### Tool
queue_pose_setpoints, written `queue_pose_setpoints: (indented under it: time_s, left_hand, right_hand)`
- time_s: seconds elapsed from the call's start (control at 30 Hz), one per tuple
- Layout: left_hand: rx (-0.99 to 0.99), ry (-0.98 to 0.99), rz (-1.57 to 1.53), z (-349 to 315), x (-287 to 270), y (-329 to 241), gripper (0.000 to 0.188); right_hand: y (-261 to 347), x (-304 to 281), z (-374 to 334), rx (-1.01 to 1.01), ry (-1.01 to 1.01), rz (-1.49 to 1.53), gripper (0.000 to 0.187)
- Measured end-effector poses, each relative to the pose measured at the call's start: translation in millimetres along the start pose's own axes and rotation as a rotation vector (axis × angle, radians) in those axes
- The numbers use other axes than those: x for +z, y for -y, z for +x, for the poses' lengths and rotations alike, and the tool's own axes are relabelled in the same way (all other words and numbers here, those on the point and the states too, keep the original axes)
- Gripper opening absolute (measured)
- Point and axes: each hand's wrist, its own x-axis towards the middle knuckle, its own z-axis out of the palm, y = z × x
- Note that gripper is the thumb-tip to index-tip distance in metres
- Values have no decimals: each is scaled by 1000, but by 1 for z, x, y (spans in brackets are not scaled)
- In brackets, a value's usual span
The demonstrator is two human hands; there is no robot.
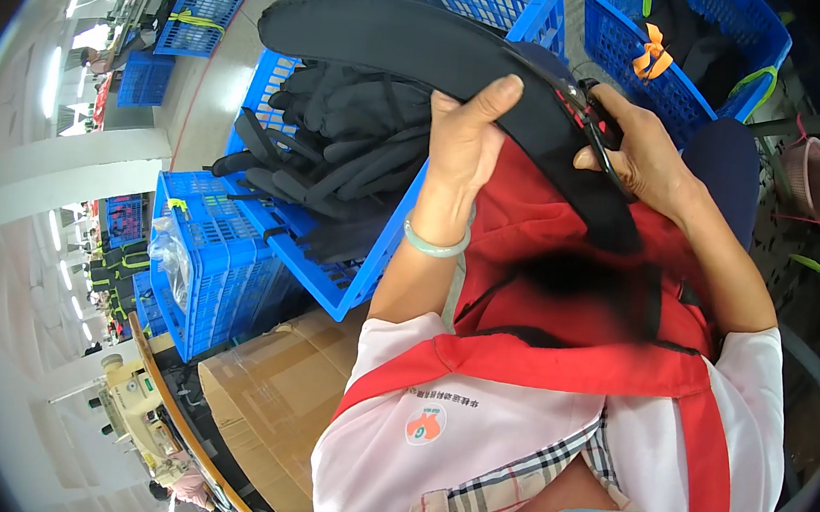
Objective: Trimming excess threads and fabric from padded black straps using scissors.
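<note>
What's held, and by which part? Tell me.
Left hand: black strip, by its edge near mid-length. Right hand: dark tool with red parts, exact grip unclear.

Left hand (467, 134) grips long black strip (390, 42); right hand (648, 155) holds black-and-red tool (594, 131) at its edge. 1 blue basket (336, 298) nearby, heaped with dark pieces (342, 143).

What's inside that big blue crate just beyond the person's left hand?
The blue crate holds a heap of dark, strip-like pieces. Whatever lies under the top ones is covered, and the long black piece held above hides part too.
</note>
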Motion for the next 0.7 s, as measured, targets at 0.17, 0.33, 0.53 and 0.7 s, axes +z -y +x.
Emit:
queue_pose_setpoints:
  time_s: [0.17,0.33,0.53,0.7]
  left_hand:
    - [-30,57,20,-3,6,1,21]
    - [-48,41,7,-3,6,4,20]
    - [-39,54,14,1,5,3,20]
    - [5,7,12,8,-5,-13,27]
  right_hand:
    - [13,-9,5,33,22,-62,59]
    - [-1,-8,6,-12,23,60,52]
    - [3,-8,5,-8,23,93,53]
    - [-3,-3,5,-55,-2,1,60]
